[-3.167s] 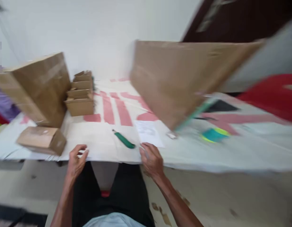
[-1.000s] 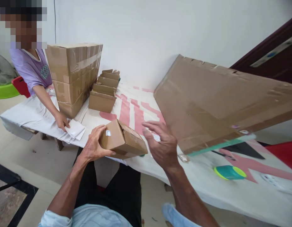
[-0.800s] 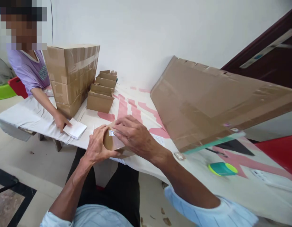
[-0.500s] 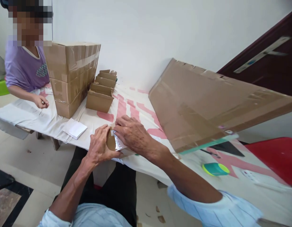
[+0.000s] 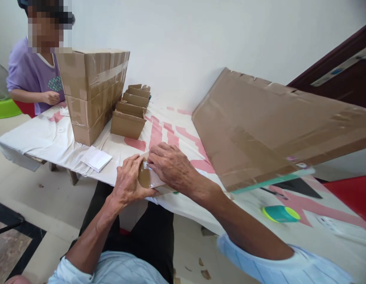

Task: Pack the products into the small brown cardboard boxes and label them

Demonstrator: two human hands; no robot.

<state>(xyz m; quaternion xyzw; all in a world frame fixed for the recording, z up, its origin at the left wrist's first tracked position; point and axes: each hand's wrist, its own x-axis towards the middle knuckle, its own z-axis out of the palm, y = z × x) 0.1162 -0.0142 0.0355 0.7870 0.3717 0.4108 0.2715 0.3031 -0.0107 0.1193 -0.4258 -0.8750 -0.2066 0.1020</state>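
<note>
A small box point(image 5: 145, 176), with a brown tape strip and a little white label on top, is at the table's front edge. My left hand point(image 5: 128, 179) is wrapped round its left side, thumb along the near side. Over the top of the box, my right hand point(image 5: 171, 163) has its fingers bent and pressed together near the label; what they pinch, if anything, is too small to make out. A stack of white papers point(image 5: 97, 158) lies left of my hands.
Taped cartons point(image 5: 95, 83) are stacked at the left, with open boxes point(image 5: 128, 124) beside them. A large cardboard sheet point(image 5: 259, 130) leans at the right, near a tape roll point(image 5: 280, 213). Across the table's left end sits a person point(image 5: 34, 79).
The view has shifted slightly, moving most things rightward. The other person's hand has drawn back toward their body. My hands remain on the box, fingers still near the label.
</note>
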